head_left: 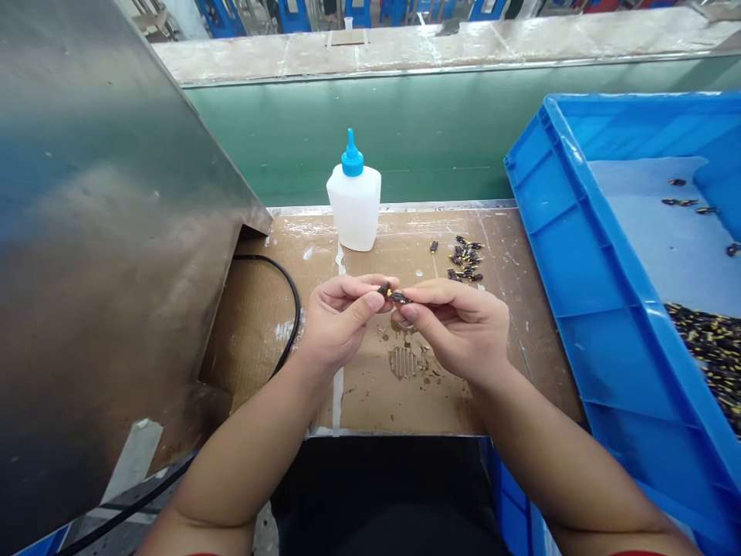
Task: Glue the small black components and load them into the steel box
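Head view: left hand point(339, 318), right hand point(457, 328) clamped on small black-gold parts point(399, 297) (held end to end).

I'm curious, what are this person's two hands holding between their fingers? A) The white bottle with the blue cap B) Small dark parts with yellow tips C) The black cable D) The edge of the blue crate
B. The left hand and right hand meet at the fingertips, pinching small dark parts with yellow tips.
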Tool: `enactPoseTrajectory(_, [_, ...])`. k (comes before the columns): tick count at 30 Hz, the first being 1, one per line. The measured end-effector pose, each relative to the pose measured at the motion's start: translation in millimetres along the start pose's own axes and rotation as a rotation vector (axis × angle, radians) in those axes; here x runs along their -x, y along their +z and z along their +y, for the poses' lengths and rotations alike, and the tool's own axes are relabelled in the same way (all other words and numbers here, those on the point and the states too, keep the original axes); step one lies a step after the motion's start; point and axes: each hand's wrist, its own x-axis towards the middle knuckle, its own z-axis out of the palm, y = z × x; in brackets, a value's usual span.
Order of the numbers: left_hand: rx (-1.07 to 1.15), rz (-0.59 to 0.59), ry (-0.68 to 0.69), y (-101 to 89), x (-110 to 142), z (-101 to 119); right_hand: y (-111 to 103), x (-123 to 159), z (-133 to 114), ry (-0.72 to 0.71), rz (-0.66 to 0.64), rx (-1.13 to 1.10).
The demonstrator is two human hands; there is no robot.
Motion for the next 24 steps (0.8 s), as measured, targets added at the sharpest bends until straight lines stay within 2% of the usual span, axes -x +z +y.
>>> enactPoseTrajectory(9, [-0.02, -0.036, 0.029, -0.5, -0.5, 0.7, -0.4, 0.1, -1.2, 0.014, 0.005, 0.026])
enactPoseTrajectory(17, [-0.111, 0.024, 0.031, -3.8, -0.3, -2.1, -4.3, -3.3, 0.0, -0.077, -0.036, 0.088])
enactPoseTrajectory(24, [-0.158, 0.014, 0.072, -5.2, 0.4, -2.9, -7.7, -5.4, -0.4, -0.118, -0.059, 0.105])
